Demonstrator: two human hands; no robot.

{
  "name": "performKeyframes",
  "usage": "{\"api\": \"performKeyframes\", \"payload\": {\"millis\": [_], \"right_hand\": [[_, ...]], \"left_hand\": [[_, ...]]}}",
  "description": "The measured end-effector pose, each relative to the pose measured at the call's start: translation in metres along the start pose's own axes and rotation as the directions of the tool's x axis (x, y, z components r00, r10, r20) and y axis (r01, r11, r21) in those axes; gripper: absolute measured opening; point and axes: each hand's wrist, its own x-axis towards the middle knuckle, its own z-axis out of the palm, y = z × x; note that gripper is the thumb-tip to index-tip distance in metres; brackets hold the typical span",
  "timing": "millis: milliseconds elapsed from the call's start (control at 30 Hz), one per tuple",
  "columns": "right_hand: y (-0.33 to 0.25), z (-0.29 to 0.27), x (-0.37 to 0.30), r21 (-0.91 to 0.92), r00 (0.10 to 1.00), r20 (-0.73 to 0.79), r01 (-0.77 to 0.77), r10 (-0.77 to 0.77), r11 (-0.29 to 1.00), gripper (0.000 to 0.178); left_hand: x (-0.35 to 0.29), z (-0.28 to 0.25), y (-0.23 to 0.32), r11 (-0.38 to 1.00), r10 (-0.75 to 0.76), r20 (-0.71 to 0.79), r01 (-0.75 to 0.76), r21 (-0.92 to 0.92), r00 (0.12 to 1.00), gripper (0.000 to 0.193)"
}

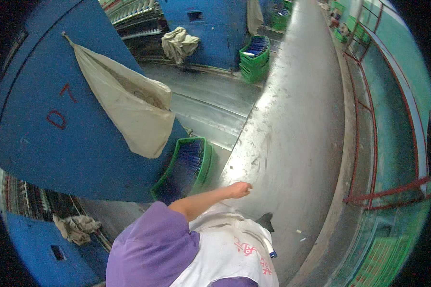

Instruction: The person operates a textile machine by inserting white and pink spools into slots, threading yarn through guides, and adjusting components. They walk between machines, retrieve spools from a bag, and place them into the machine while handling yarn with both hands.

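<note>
I see the blue machine panel (48,119) at left, its cloth bag (124,107) hanging by a corner. Below the bag a green crate (207,160) of dark tubes stands on the grey floor (297,119), long axis running away from me. My left hand (238,190), fingers loosely curled and holding nothing, hangs just right of the crate; my right hand is unseen.

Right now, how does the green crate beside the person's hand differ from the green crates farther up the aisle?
The near green crate stands alone, tilted against the blue machine end panel; the far green crates sit stacked upright. The near one lies close to the left hand, untouched; the far stack is well out of reach. Both hold dark blue tubes and stand on the grey floor.
</note>
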Motion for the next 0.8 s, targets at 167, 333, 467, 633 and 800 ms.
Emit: {"api": "performKeyframes", "payload": {"millis": [167,333,467,633,800], "right_hand": [[-0.046,-0.102,0.128,-0.138,0.996,0.085,0.04,-0.028,0.99,0.037],[-0.078,-0.253,0.321,-0.225,1.0,0.023,-0.002,0.007,0.974,0.043],[-0.266,-0.398,0.464,-0.234,0.898,-0.347,0.195,-0.269,0.953,0.017],[-0.596,-0.422,0.521,-0.509,0.535,-0.219,0.651,-0.816,0.563,0.024],[-0.733,-0.309,0.522,0.149,0.657,0.141,0.725,-0.74,0.672,0.017]], "left_hand": [[0.097,-0.046,-0.008,0.973,-0.113,-0.267,0.052,-0.227,0.957,0.034],[0.044,-0.047,-0.082,0.684,-0.728,-0.332,0.673,-0.282,0.601,0.031],[-0.031,-0.018,-0.12,0.359,-0.923,-0.328,0.752,-0.553,0.199,0.032],[-0.051,0.027,-0.148,0.465,-0.88,-0.153,0.881,-0.086,0.449,0.024],[0.03,-0.017,-0.181,0.341,-0.902,0.072,0.806,-0.484,0.426,0.021]]}}
